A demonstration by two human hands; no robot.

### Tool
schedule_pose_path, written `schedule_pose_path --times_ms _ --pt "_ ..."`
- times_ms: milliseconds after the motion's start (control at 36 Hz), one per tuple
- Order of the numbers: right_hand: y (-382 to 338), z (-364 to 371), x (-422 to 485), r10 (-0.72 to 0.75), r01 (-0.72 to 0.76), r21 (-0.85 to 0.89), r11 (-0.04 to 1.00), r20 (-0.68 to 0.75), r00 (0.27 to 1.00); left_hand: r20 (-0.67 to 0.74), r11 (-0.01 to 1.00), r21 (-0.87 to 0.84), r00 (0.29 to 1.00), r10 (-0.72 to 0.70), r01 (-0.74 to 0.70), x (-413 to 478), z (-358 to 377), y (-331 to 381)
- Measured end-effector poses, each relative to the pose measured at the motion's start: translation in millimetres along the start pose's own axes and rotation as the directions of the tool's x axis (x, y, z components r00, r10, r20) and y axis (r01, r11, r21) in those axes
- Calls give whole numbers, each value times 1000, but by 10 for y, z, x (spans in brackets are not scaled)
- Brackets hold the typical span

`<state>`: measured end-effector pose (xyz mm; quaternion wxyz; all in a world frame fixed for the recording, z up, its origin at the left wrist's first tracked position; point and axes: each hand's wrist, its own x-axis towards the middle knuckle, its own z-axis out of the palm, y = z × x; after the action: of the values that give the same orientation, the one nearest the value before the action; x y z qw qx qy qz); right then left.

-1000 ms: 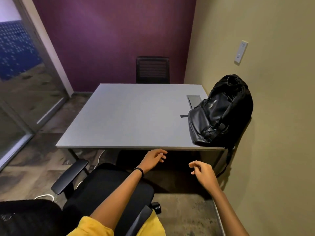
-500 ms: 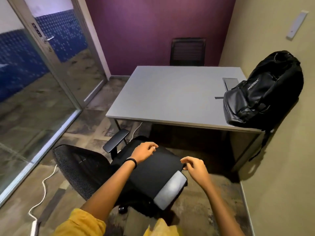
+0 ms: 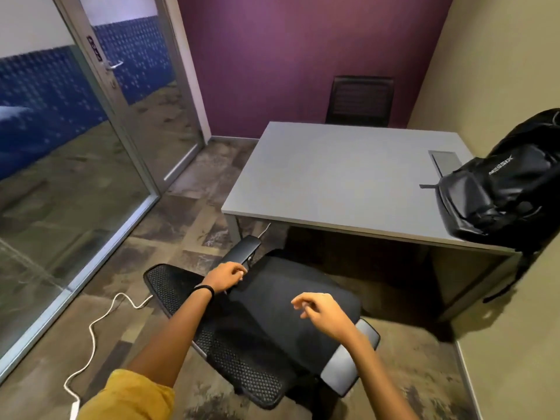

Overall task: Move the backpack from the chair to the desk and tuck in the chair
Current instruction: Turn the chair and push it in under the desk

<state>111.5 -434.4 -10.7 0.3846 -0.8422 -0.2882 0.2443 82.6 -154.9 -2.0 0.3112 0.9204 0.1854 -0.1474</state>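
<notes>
The black backpack (image 3: pixel 509 189) stands on the right end of the grey desk (image 3: pixel 333 177), leaning against the beige wall. In front of the desk, a black office chair (image 3: pixel 288 298) stands turned at an angle, seat bare, its mesh back (image 3: pixel 178 292) toward the lower left. My left hand (image 3: pixel 225 277) is at the seat's left edge, fingers curled just behind the left armrest (image 3: pixel 244 251); whether it grips the chair is unclear. My right hand (image 3: pixel 321 310) hovers over the seat with loosely bent fingers, holding nothing.
A second black chair (image 3: pixel 360 100) stands at the desk's far side against the purple wall. A glass door and partition (image 3: pixel 136 101) run along the left. A white cable (image 3: pixel 91 328) lies on the floor left of the chair. The beige wall (image 3: pixel 500 71) bounds the right.
The view has swung left and back from the desk, bringing the chair fully into sight. Both hands dropped from near the desk edge to over the chair seat. The backpack has not moved.
</notes>
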Motion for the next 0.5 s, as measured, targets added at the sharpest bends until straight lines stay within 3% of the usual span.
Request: schedule_pose_path --times_ms 194,333,500 --pt "-434 545 569 40 -40 31 999 -22 999 176 984 130 980 96 -120 315 -455 -741" --pt "-643 955 787 158 -147 91 985 -117 981 330 965 150 931 155 -214 476 -654 -1102" --pt "-722 1219 667 298 -287 92 954 -142 944 406 944 130 885 228 -303 550 -744 -1344"
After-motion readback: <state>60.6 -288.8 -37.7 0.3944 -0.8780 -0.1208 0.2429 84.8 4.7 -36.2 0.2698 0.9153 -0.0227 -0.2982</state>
